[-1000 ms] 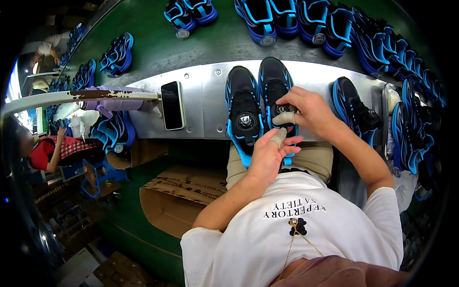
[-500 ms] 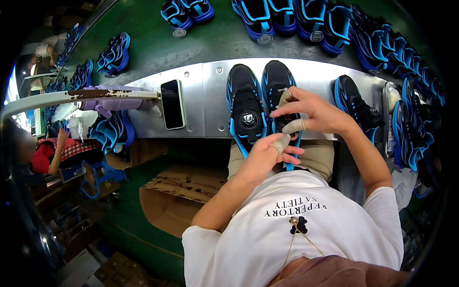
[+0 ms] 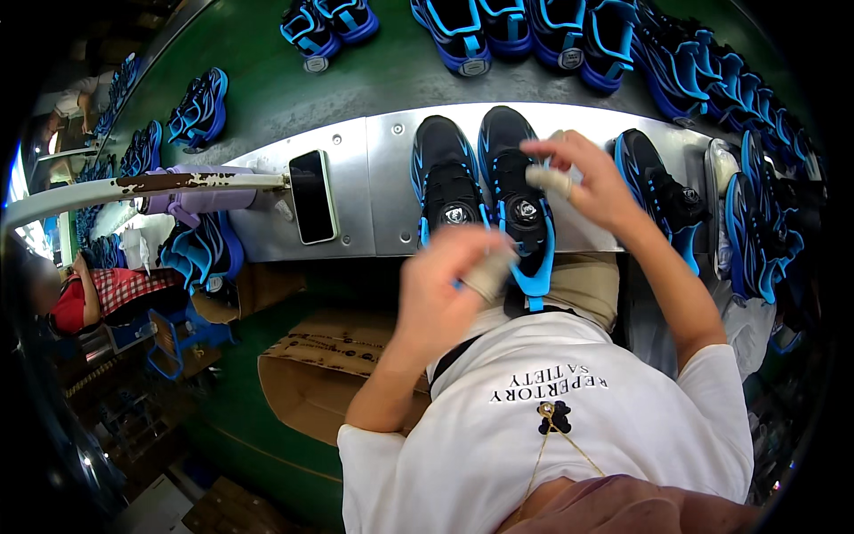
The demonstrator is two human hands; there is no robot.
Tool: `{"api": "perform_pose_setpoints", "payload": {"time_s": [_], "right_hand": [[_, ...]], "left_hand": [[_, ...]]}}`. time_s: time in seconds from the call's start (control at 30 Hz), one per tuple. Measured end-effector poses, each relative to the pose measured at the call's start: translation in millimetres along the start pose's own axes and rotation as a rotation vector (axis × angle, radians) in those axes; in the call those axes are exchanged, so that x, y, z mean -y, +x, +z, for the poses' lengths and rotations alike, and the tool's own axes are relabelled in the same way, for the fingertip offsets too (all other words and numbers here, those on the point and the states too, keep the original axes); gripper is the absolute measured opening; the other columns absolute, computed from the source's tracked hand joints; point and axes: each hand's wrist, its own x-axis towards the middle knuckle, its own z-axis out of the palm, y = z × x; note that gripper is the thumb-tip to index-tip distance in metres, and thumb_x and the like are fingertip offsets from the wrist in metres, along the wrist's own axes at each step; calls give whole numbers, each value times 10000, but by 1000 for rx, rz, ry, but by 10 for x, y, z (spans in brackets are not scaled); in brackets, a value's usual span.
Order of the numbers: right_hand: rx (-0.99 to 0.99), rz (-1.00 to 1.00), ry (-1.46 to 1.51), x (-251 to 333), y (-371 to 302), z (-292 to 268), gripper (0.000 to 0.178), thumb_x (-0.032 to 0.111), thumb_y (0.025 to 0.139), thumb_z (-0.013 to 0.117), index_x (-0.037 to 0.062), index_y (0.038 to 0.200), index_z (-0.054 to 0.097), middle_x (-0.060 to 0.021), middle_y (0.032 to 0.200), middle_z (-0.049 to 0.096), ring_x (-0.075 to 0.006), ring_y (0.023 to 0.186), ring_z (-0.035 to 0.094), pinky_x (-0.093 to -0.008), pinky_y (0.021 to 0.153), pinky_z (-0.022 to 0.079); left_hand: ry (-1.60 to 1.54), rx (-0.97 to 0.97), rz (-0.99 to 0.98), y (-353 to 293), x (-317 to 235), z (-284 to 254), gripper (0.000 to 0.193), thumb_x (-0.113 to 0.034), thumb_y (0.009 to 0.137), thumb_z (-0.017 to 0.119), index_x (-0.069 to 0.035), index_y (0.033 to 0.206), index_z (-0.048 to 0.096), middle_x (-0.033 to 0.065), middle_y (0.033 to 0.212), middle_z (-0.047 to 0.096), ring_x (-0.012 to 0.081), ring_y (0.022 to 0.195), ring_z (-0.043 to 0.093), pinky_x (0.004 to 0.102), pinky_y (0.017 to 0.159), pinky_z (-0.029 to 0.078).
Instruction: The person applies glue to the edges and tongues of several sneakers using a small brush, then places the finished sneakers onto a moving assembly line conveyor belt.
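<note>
Two black sneakers with bright blue trim lie side by side on the metal ledge, toes pointing away: a left sneaker [image 3: 441,169] and a right sneaker [image 3: 509,160]. Each has a round dial on its tongue. My right hand [image 3: 592,182] hovers beside the right sneaker, fingers apart, holding nothing I can see. Smeared by motion, my left hand [image 3: 445,289] is over the heel end of the left sneaker and hides it; its grip is unclear. Pale finger covers are on both hands. Further right on the ledge is another sneaker [image 3: 658,187].
On the metal ledge [image 3: 387,178] lies a phone [image 3: 313,198], near a purple bottle [image 3: 209,196] and a chipped white tube [image 3: 89,190]. Several sneakers stand on the green belt [image 3: 258,98] beyond. Below is an open cardboard box [image 3: 311,365]. A person in red [image 3: 76,303] is at far left.
My hands have drawn apart from over the right sneaker, uncovering its dial. The left hand moved left and toward me; the right hand shifted slightly away from me.
</note>
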Motion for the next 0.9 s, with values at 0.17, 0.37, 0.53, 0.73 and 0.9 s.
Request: {"api": "perform_pose_setpoints", "payload": {"time_s": [0.17, 0.37, 0.53, 0.73, 0.9], "right_hand": [[27, -198, -170, -76, 566, 324, 420, 283, 871, 671, 90, 1236, 599, -140, 1101, 550, -278, 1036, 537, -353, 901, 436], [274, -110, -407, -223, 1187, 968, 579, 453, 922, 540, 136, 1398, 448, -265, 1375, 397, -429, 1272, 383, -435, 1073, 332], [417, -20, -436, -157, 1318, 1018, 611, 507, 928, 504, 204, 1446, 386, -272, 1389, 372, -423, 1297, 363, -432, 1088, 319], [402, -50, -431, -198, 1324, 1034, 580, 488, 939, 498, 215, 1440, 394, -255, 1389, 382, -414, 1299, 365, -433, 1079, 332], [404, -23, -442, -161, 1330, 1019, 561, 470, 945, 498, 213, 1434, 402, -252, 1378, 394, -412, 1289, 375, -430, 1077, 335]], "left_hand": [[440, -201, 185, 233, 491, -87, 264, -90, 773, 728, -60, 1027, 666, 65, 912, 571, 186, 836, 548, 289, 704, 443], [302, -181, 40, 250, 242, -180, 292, -84, 771, 721, -65, 1054, 651, 49, 936, 543, 162, 784, 498, 267, 667, 422], [198, 23, 45, 239, 412, -302, 352, -101, 756, 732, -54, 1081, 603, 34, 905, 490, 142, 738, 450, 251, 658, 398], [252, 14, -33, 265, 401, -306, 418, -36, 754, 680, -75, 1162, 596, 28, 986, 538, 150, 811, 459, 248, 722, 406], [284, -12, 50, 275, 390, -254, 439, -57, 760, 688, -79, 1184, 578, 35, 984, 547, 153, 836, 489, 253, 755, 405]]}}
